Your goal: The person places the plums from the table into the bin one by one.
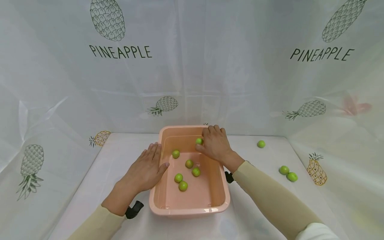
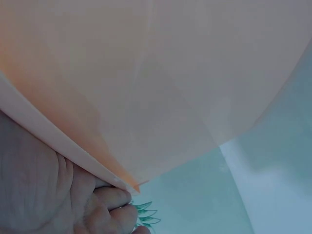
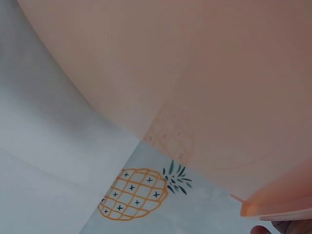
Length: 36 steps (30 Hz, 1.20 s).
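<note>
A peach plastic basin (image 1: 192,211) stands in front of me with several small limes (image 1: 183,186) on its floor. My left hand (image 1: 145,170) rests along the basin's left rim, fingers straight and thumb reaching over the edge; its palm shows against the rim in the left wrist view. Over the basin's far right corner, my right hand (image 1: 216,144) holds another lime (image 1: 199,141) between thumb and forefinger, above the basin floor. In the right wrist view only a few fingers (image 3: 297,227) show, beside the rim.
On the white table (image 1: 255,200), a single lime (image 1: 261,144) lies at the back right. Two more limes (image 1: 288,173) lie close together nearer the right edge. A pineapple-printed plastic sheet (image 1: 192,76) hangs behind and along both sides.
</note>
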### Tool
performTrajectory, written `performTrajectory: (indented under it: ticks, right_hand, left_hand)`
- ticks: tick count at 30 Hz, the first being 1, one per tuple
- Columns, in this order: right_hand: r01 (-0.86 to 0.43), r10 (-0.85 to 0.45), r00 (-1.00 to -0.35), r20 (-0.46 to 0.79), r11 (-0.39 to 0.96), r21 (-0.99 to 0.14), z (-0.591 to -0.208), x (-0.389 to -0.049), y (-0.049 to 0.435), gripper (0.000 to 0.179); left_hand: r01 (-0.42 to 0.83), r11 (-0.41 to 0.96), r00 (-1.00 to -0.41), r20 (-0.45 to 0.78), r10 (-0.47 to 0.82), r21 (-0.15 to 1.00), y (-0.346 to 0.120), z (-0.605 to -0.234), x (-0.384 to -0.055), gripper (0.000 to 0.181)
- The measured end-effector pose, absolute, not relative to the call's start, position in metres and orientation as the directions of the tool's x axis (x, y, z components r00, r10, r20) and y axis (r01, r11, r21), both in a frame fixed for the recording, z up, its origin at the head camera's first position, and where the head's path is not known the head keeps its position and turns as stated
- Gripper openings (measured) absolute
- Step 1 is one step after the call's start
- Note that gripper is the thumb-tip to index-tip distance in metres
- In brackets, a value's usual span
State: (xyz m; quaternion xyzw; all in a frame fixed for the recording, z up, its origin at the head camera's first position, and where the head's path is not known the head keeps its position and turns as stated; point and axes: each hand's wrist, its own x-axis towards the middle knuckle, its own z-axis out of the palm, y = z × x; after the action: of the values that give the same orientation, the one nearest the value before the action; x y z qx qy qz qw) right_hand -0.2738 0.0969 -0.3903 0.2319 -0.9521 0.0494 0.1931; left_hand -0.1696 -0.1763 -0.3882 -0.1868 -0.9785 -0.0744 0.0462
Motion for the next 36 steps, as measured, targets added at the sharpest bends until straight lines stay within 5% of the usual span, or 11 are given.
performTrajectory:
  ticks: [19,36]
  right_hand:
    - [-0.458,-0.416,-0.813,0.408,0.889,-0.005,-0.393,-0.274,0.098,0.038]
    - [-0.458,-0.277,-0.702,0.657,0.881,-0.118,-0.397,-0.254,0.159,0.049]
  left_hand:
    - [0.378,0.918,-0.923,0.123,0.363,0.124,-0.176,-0.387,-0.17,0.074]
    - [0.375,0.918,-0.925,0.123,0.36,0.128,-0.175,-0.388,-0.17,0.074]
